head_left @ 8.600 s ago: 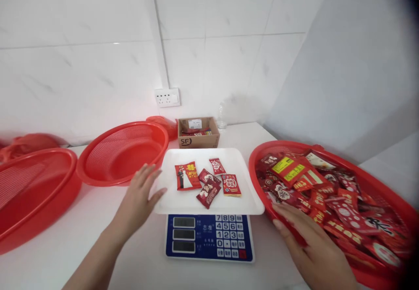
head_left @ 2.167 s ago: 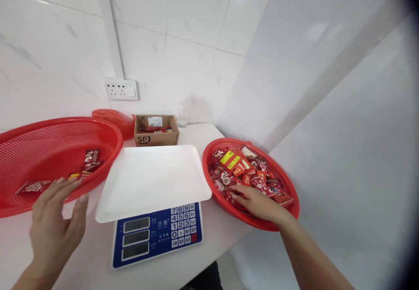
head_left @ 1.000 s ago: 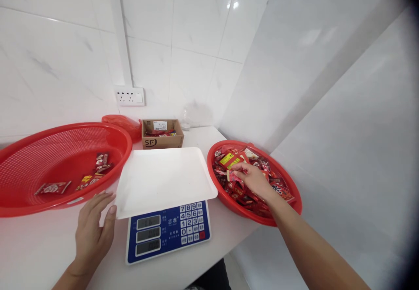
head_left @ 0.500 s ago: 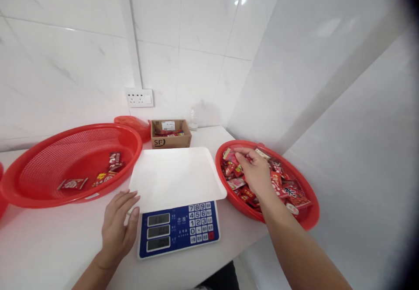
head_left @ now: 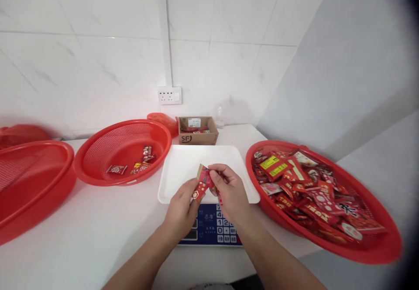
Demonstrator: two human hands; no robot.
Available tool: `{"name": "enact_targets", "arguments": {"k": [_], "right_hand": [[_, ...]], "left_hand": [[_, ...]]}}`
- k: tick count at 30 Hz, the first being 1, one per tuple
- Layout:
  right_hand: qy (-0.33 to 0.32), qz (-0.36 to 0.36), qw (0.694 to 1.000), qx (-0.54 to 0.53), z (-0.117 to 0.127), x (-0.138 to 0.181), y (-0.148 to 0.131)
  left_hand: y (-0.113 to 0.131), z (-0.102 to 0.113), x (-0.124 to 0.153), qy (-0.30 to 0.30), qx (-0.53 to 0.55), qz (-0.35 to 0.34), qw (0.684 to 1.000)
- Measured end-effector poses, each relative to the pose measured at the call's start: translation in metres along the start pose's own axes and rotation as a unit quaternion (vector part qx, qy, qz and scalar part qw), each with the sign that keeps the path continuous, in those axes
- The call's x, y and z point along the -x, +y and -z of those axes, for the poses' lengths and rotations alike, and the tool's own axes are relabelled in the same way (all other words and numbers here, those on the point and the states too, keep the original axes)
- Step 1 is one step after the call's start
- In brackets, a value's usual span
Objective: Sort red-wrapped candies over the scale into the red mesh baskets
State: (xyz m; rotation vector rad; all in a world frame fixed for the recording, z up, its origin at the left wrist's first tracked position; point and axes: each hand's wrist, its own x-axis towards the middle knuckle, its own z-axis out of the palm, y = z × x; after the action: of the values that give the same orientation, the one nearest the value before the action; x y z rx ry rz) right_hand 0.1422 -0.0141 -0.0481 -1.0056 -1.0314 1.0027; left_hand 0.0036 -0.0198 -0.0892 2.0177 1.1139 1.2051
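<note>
My left hand [head_left: 180,209] and my right hand [head_left: 231,194] meet over the front edge of the white scale tray [head_left: 183,168]. Both pinch a small bunch of red snack packets [head_left: 203,182], held just above the tray. The blue keypad of the scale [head_left: 214,231] shows below my hands, partly hidden by them. To the right a red basket [head_left: 376,246] holds several red packets [head_left: 304,185]. A red basket on the left [head_left: 98,168] has a few packets [head_left: 137,165] in it.
A third red basket [head_left: 32,194] sits at the far left edge. A small cardboard box [head_left: 197,136] stands by the back wall under a wall socket [head_left: 169,95]. A clear bottle [head_left: 220,117] is beside the box. White walls close in the counter at the back and right.
My right hand left the right basket with packets and came over the tray. My left hand rose from the counter and joined it on the packets. The view swung right.
</note>
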Motion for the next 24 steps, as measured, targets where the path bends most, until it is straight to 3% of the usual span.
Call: {"name": "enact_targets", "arguments": {"k": [3, 7, 11, 16, 18, 20, 22, 24], "right_hand": [[0.014, -0.006, 1.0, 0.007, 0.007, 0.0, 0.005], [0.046, -0.004, 0.998, 0.053, 0.027, -0.011, 0.013], [0.038, -0.004, 0.993, 0.116, 0.039, -0.018, 0.017], [0.048, 0.053, 0.978, 0.196, 0.043, -0.015, 0.004], [-0.002, 0.066, 0.972, 0.225, 0.04, -0.008, -0.006], [-0.11, 0.052, 0.964, 0.238, 0.035, 0.002, -0.014], [-0.217, 0.029, 0.952, 0.214, 0.028, 0.013, -0.021], [-0.266, 0.01, 0.948, 0.172, 0.021, 0.021, -0.023]], "left_hand": [[0.008, 0.006, -0.002, -0.012, 0.142, 0.125, 0.982], [0.023, 0.019, -0.008, -0.018, 0.322, 0.231, 0.918], [0.033, 0.027, -0.011, -0.001, 0.409, 0.265, 0.873], [0.037, 0.031, -0.011, 0.006, 0.46, 0.259, 0.849], [0.038, 0.031, -0.011, 0.009, 0.479, 0.246, 0.843], [0.04, 0.029, -0.012, 0.024, 0.488, 0.236, 0.84], [0.041, 0.025, -0.011, 0.039, 0.486, 0.227, 0.843], [0.042, 0.021, -0.009, 0.04, 0.478, 0.219, 0.85]]}}
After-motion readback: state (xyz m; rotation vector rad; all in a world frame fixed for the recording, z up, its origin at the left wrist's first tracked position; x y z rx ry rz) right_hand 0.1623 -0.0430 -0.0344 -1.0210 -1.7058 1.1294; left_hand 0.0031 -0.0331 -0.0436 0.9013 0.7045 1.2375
